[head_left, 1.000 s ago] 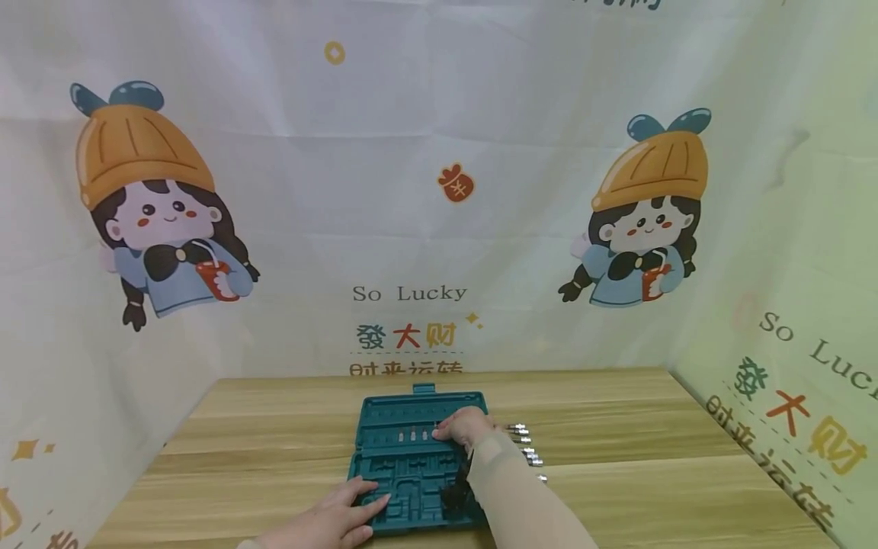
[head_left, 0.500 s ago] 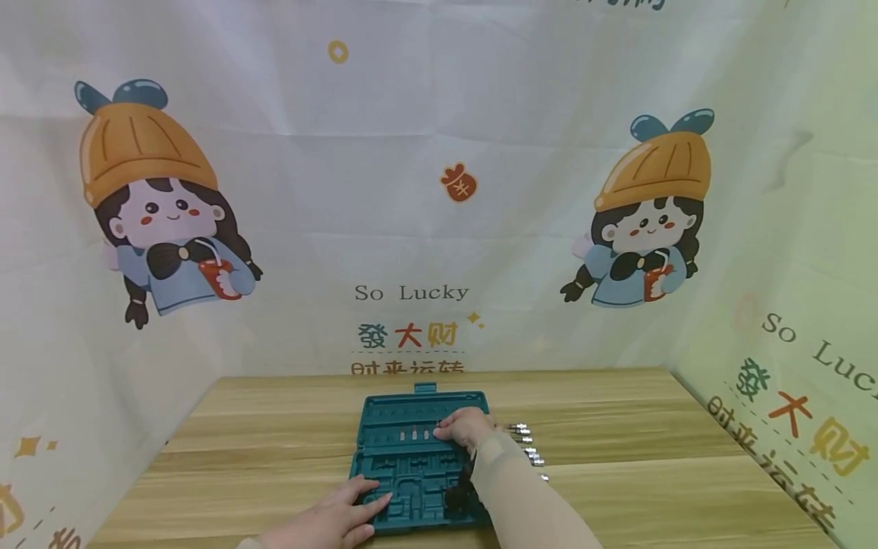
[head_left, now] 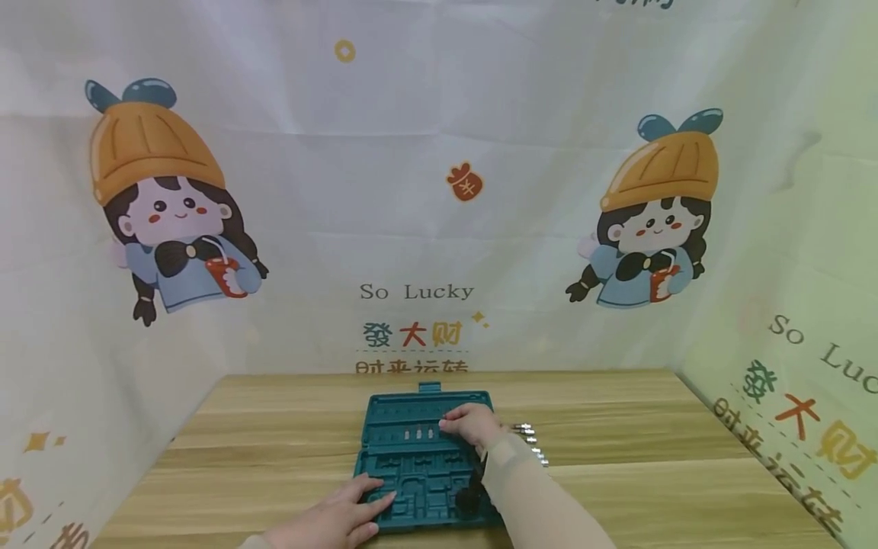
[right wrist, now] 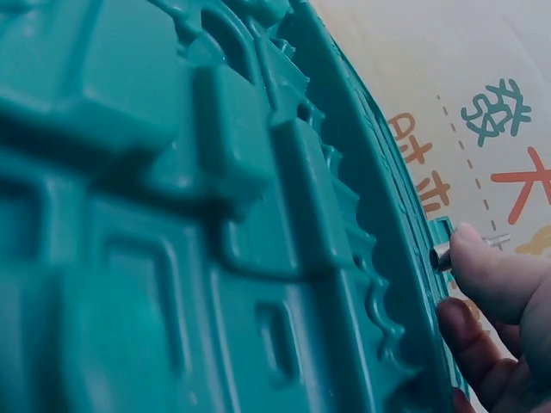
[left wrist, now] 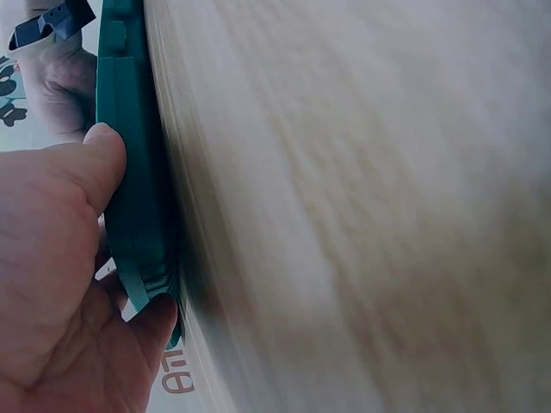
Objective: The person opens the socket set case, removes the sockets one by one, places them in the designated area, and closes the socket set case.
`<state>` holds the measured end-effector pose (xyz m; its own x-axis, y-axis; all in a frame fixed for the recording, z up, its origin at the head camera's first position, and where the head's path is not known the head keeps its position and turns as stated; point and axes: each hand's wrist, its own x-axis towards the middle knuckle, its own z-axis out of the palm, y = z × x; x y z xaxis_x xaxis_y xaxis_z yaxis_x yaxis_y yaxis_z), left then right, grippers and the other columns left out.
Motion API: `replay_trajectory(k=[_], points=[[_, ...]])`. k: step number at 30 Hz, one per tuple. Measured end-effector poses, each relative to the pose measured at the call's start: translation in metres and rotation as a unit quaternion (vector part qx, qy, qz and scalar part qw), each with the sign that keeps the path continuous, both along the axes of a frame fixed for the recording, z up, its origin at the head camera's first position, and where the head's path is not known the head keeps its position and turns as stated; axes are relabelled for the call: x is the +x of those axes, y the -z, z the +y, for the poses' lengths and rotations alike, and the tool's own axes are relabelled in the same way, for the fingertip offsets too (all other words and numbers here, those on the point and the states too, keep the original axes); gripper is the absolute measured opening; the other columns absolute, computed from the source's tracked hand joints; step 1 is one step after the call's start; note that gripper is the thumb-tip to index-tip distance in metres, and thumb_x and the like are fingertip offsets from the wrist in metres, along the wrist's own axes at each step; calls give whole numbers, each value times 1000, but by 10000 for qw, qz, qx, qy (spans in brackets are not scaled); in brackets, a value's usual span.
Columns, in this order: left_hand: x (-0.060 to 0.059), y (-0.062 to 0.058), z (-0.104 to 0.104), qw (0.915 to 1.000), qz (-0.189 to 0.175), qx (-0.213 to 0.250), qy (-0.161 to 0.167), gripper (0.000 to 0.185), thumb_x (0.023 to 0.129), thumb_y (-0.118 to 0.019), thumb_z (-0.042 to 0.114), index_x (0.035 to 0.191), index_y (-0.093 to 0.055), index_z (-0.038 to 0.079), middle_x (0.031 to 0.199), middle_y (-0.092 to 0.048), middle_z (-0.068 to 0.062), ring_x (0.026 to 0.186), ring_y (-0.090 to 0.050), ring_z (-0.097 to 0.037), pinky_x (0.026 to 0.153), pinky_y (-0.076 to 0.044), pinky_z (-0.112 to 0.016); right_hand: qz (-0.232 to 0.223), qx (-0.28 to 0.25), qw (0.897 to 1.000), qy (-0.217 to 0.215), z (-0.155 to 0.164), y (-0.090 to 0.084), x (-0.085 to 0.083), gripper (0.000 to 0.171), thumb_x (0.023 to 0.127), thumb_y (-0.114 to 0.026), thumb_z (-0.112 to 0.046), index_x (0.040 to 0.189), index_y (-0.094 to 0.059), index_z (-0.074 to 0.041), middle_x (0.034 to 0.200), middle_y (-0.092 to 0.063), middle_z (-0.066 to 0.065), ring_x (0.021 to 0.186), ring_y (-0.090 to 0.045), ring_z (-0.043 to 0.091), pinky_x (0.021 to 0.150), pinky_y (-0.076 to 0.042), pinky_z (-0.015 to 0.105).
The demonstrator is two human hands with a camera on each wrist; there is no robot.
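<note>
At the lid (head_left: 392,414) of the teal tool case (head_left: 425,524), the right grip (head_left: 475,425) pinches a small metal socket bit (right wrist: 441,256), which could drop if its rounded body rolls or if the left grip (head_left: 339,512), fingers extended on the case's left edge, lets the case shift.

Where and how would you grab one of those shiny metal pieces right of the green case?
Probably pinch a piece by its right end, coming from the right: that end faces away from the case and shows beyond the right arm.
</note>
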<state>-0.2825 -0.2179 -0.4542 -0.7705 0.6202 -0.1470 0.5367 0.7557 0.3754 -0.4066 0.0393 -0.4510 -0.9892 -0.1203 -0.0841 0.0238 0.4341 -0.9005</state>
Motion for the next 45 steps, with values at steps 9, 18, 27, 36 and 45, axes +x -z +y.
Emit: replay_trajectory(k=[9,18,27,36,45], points=[[1,-3,3,9998,-14,-141,-131,56,98,-45,51,149,-39,27,149,-35,-6,137,-31,-35,103,-36,-53,-5,-92,9985,-539,10,-15,7,20,90,-70,-18,103,-70,-3,111,-65,9,105,-58,29,94,-41,55],[3,-3,2,9998,-79,-61,-164,56,98,-46,50,149,-39,27,150,-34,-5,138,-30,-36,102,-36,-54,183,252,9946,-987,25,-27,17,18,91,-68,-19,99,-69,-3,106,-65,6,102,-58,25,95,-40,55],[3,-2,0,10000,28,38,-3,55,100,-45,47,150,-38,24,151,-33,-7,139,-28,-38,103,-36,-54,519,90,9920,-1150,59,-19,17,27,93,-65,-19,112,-67,0,112,-64,9,109,-57,32,94,-43,55],[2,-1,0,10000,-16,35,38,55,99,-45,47,150,-37,25,151,-33,-7,139,-27,-38,103,-36,-54,652,-238,9930,-953,91,-17,21,23,91,-68,-18,106,-67,0,101,-63,7,90,-57,21,80,-47,45],[2,-1,-1,10000,9,82,41,56,99,-45,47,149,-38,23,150,-34,-8,138,-30,-38,102,-36,-54,535,-125,9955,-769,113,-16,31,22,90,-70,-19,101,-68,-1,106,-65,7,93,-60,20,82,-49,44]])
